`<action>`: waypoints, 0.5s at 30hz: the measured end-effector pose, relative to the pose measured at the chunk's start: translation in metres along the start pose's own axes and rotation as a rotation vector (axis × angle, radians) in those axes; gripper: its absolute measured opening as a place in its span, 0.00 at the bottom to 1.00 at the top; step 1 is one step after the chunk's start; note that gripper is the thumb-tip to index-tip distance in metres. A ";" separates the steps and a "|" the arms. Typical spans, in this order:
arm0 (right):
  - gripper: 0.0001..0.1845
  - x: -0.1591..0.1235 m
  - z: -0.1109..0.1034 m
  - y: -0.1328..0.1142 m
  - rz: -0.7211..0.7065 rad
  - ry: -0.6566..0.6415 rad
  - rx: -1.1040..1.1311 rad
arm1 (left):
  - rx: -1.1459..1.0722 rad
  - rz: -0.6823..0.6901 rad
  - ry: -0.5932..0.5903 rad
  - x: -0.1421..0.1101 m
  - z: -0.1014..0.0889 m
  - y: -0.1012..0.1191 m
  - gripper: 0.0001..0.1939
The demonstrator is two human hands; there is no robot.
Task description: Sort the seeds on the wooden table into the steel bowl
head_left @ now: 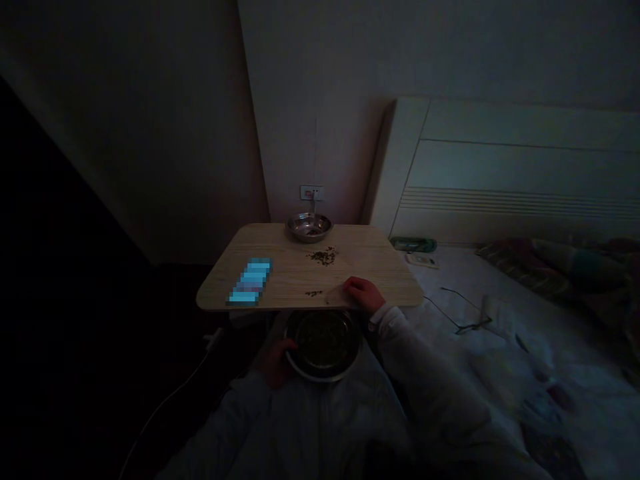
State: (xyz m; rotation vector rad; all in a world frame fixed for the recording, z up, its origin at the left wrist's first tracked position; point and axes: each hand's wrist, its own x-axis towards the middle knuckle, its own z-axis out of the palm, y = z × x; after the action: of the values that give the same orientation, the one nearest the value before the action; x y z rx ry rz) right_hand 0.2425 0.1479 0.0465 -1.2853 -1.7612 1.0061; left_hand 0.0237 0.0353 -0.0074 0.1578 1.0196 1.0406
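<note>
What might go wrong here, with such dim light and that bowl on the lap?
The dark round bowl, steadied by the left hand below the pale wooden table, could tip if that grip slackens. The right hand, resting near the small dark bits by the table's edge, might brush some off. Dimness could make stray bits easy to miss.

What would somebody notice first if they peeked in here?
Probably the glowing blue screen, lying on the left of the wooden table in this dark room. Next, maybe the shiny metal bowl at the table's far edge, with little dark bits scattered in front. Below the near edge, the left hand holds a round metal dish.
</note>
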 end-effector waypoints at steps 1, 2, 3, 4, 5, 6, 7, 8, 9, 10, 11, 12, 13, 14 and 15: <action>0.08 0.000 0.000 0.000 -0.004 -0.004 -0.003 | 0.007 -0.005 0.011 -0.001 0.000 0.001 0.15; 0.07 0.000 0.001 0.000 -0.008 -0.008 -0.004 | 0.013 -0.012 0.018 -0.002 0.000 0.001 0.14; 0.07 0.000 0.001 0.000 -0.007 -0.011 -0.003 | 0.020 -0.019 0.023 -0.003 0.000 0.002 0.13; 0.07 0.000 0.001 0.000 -0.001 -0.014 0.002 | 0.027 -0.023 0.029 -0.004 0.000 0.002 0.12; 0.07 0.000 0.000 0.000 0.007 -0.015 0.009 | 0.036 -0.025 0.037 -0.004 0.000 0.002 0.12; 0.07 0.000 0.000 0.000 0.016 -0.012 0.015 | 0.045 -0.023 0.049 -0.004 0.000 0.002 0.12; 0.06 0.001 0.000 0.000 0.022 -0.001 0.017 | 0.052 -0.017 0.051 -0.004 -0.001 0.002 0.11; 0.06 0.001 0.000 0.001 0.023 0.016 0.018 | 0.055 -0.010 0.047 -0.003 -0.001 0.001 0.11; 0.06 0.001 0.000 0.001 0.019 0.035 0.017 | 0.055 -0.002 0.042 -0.003 -0.002 0.001 0.11; 0.06 0.001 0.000 0.002 0.014 0.051 0.019 | 0.053 0.003 0.039 -0.002 -0.004 0.000 0.11; 0.07 0.001 0.000 0.002 0.014 0.061 0.021 | 0.049 0.006 0.034 -0.001 -0.005 -0.001 0.11; 0.07 0.002 0.000 0.003 0.016 0.065 0.023 | 0.047 0.002 0.035 0.000 -0.007 -0.001 0.11; 0.07 0.002 0.000 0.003 0.017 0.064 0.024 | 0.049 -0.003 0.041 0.002 -0.009 -0.002 0.11; 0.07 0.002 0.000 0.004 0.015 0.064 0.023 | 0.052 -0.011 0.037 0.004 -0.011 -0.003 0.11; 0.07 0.002 0.000 0.004 0.010 0.069 0.018 | 0.053 -0.012 0.025 0.006 -0.013 -0.003 0.11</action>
State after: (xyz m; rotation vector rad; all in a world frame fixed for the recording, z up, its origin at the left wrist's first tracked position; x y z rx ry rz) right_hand 0.2432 0.1509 0.0430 -1.3031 -1.6917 0.9696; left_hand 0.0163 0.0339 -0.0205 0.1820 1.0698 1.0077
